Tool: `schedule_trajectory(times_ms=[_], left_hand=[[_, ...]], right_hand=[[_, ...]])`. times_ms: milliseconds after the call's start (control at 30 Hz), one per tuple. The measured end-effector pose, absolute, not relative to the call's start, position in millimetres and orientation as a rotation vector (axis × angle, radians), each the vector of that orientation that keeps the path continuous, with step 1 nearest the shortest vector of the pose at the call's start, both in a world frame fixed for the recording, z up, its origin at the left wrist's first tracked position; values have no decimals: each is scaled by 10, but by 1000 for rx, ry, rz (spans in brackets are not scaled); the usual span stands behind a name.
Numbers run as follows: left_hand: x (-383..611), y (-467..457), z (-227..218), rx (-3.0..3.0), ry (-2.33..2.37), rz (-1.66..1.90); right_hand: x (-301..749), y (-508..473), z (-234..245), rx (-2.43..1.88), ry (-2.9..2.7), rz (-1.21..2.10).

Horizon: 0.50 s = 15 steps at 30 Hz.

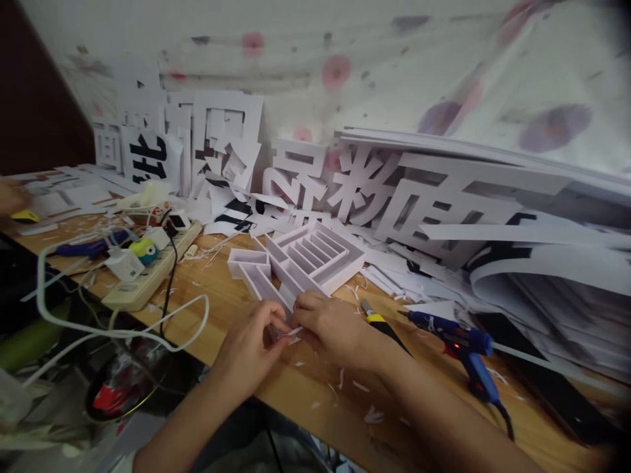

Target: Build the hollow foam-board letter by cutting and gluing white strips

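Near the table's front edge, my left hand [254, 338] and my right hand [331, 326] meet with their fingertips pinched on a small white strip [294, 332]. Just beyond the fingers lies a white hollow letter form [345, 277] with upright walls and several thin partitions inside. My right fingers are close to its near end, and I cannot tell whether they touch it. A yellow-and-black utility knife [378, 320] rests to the right of my right hand. Farther right is a blue glue gun [456, 335] with a small red light and a white glue stick in its back.
A power strip [135, 286] with plugs and looping cables occupies the left side. White cut-out characters [296, 167] lean on the wall above paper scraps. At right lie stacked sheets [532, 295] and a dark flat slab [547, 387]. Another person's hand [12, 197] shows far left.
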<state>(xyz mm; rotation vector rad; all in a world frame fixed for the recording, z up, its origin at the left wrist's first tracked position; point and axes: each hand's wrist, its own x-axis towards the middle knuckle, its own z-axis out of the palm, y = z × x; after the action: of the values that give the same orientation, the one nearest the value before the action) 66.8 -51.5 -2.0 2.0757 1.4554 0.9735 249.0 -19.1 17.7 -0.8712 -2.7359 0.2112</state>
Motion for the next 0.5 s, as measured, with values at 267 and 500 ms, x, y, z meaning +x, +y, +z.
schedule_trajectory(times_ms=[267, 500], left_hand=[[697, -491, -17, 2060, 1407, 969], [698, -487, -8, 2019, 1413, 911]], right_hand=[[2491, -190, 206, -916, -2773, 226], [2472, -194, 224, -896, -2805, 191]])
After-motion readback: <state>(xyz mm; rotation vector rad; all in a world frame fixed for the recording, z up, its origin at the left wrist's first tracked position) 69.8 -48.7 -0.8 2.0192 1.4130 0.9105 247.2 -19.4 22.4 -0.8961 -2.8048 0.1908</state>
